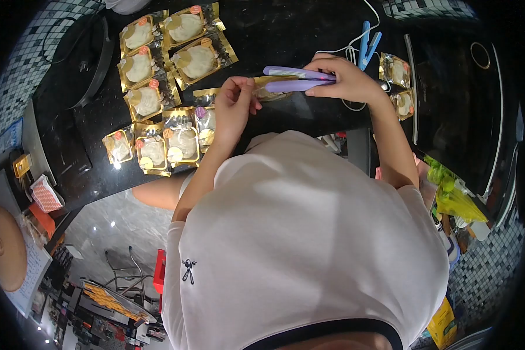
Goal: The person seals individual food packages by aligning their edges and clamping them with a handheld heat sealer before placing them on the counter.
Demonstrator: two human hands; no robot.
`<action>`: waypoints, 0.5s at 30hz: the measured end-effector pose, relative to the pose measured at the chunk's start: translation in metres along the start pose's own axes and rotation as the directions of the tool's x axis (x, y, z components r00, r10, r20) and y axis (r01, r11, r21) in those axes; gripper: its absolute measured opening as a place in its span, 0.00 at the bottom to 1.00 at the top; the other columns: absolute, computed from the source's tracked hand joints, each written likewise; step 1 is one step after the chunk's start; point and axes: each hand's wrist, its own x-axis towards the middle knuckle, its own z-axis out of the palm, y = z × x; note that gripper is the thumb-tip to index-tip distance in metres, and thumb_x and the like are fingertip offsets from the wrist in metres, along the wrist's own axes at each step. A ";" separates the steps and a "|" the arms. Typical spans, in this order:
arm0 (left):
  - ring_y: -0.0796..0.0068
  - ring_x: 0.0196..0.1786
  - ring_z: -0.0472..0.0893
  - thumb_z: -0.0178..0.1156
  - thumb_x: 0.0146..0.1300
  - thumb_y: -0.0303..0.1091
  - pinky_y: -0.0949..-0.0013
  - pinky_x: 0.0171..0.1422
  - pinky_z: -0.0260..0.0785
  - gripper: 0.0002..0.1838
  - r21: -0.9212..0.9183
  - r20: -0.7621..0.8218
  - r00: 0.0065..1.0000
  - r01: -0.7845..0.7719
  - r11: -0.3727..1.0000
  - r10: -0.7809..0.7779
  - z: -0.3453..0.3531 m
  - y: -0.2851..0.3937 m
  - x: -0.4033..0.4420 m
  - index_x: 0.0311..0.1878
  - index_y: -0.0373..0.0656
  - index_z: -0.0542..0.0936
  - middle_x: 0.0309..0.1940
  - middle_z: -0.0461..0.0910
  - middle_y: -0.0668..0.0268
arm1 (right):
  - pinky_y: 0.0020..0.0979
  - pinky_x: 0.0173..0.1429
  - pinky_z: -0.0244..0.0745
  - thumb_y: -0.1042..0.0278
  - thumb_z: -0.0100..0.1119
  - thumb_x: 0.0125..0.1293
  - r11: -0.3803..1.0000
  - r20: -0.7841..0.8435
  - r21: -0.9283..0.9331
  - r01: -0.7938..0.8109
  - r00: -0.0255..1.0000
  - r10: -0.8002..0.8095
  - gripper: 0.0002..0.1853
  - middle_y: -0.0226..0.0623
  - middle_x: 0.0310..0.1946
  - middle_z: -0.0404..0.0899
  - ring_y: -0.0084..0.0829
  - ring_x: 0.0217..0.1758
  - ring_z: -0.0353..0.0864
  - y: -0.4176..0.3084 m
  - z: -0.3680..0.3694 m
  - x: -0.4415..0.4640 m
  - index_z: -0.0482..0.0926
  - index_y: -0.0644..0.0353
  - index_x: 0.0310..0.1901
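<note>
My right hand (347, 80) is closed round a purple hand-held sealer (297, 79), whose two long jaws are apart and point left. Between the jaws lies the edge of a gold packet (268, 90). My left hand (238, 99) pinches the packet's left end, fingers pressed together. Part of the packet is hidden by the sealer. Several gold-edged packets with pale contents (181, 140) lie on the black counter beside my left forearm, and more packets (195, 61) lie in rows further up on the left.
A blue hand-held tool (367, 46) with a white cord lies beyond my right hand. Two small packets (395, 71) sit at the right by a dark glass-fronted appliance (458, 111). A round black object (87, 64) stands at the far left.
</note>
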 end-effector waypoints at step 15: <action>0.83 0.22 0.75 0.55 0.69 0.37 0.80 0.25 0.65 0.11 -0.042 0.027 0.998 0.066 0.997 -0.064 0.001 0.006 0.004 0.40 0.39 0.73 0.25 0.76 0.69 | 0.23 0.29 0.67 0.57 0.64 0.59 0.975 0.112 0.139 -0.173 0.981 0.158 0.17 0.28 0.30 0.73 0.21 0.29 0.74 0.015 0.005 0.007 0.82 0.62 0.42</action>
